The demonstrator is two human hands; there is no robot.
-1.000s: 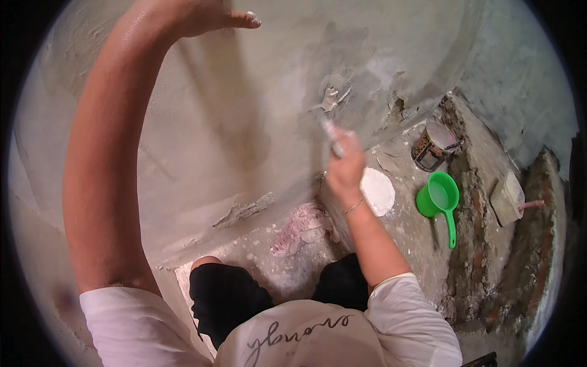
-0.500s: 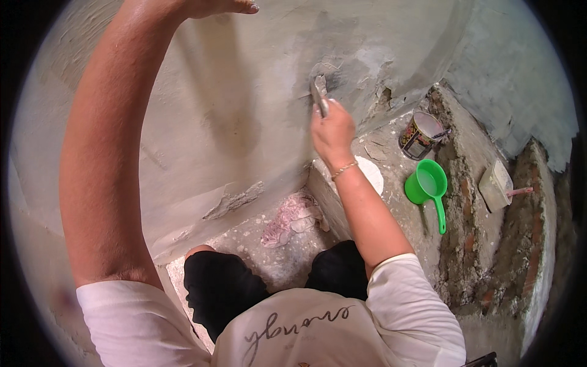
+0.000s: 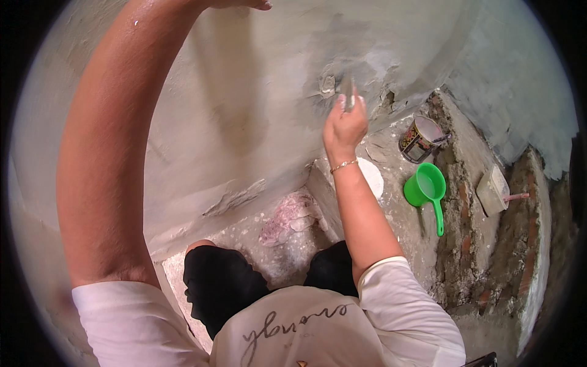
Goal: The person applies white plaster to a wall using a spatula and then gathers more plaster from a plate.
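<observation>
My right hand [image 3: 346, 127] is closed around a putty knife [image 3: 351, 87], whose blade is motion-blurred and points up and away from me. Its tip is at the plastered wall [image 3: 183, 116], beside a pale dab of filler [image 3: 328, 84] on a darker grey patch. At the upper edge, only part of my left hand [image 3: 238, 3] shows, with one digit stretched out along the wall and the rest cut off. That arm is raised high on the left, and nothing can be seen in the hand.
Right of my forearm stand a round white thing [image 3: 372, 178], partly hidden, a green dipper [image 3: 424, 186] and a paint tin [image 3: 420, 140]. Rough steps [image 3: 466, 208] rise beyond, bearing a whitish tub [image 3: 493, 191] with a pinkish handle. A pink cloth [image 3: 287, 219] lies near my knees.
My right hand has moved to the right with the putty knife, uncovering the pale filler on the wall. My left hand has shifted slightly right and up.
</observation>
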